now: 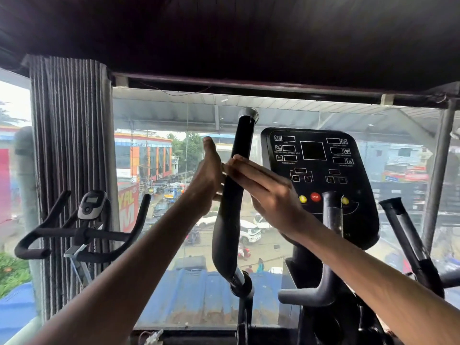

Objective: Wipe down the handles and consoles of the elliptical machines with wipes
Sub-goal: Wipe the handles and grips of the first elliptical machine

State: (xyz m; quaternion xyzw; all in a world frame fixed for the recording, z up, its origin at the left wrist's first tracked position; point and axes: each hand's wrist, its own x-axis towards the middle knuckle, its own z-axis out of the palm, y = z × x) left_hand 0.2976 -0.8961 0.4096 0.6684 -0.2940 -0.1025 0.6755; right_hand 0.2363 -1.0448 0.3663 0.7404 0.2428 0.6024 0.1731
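- Left handle (230,200) of the elliptical: black foam-covered bar w/ a grey end cap, rising from a pivot low in centre, leaning slightly right toward the top; stands just left of the console (321,175).
- Left hand (207,180): on the handle's left side at mid-height, thumb up, palm toward the bar; fingers go behind the bar and are mostly hidden. Grip: looks wrapped round the handle, but how tight, can't tell.
- Right hand (267,192): fingers straight and together, laid flat across the front of the handle from the right, tips reaching the left hand. Grip: flat, wide, nothing curled round.
- Wipe (224,168): only a thin pale sliver shows betw. the two hands at the bar; too small to be sure it's the wipe.
- Console: black panel w/ blank display windows, two yellow buttons and a red STOP button; right wrist crosses its lower left corner.
- Right handle (408,232): black, at right edge of console, tilted, well apart from both hands.
- Fixed curved grey handles (308,292) sit below the console.
- Exercise bike (84,232) at left, w/ small grey display, beside a striped curtain (72,145).
- Glass window (161,220) behind everything; street, cars, buildings outside.
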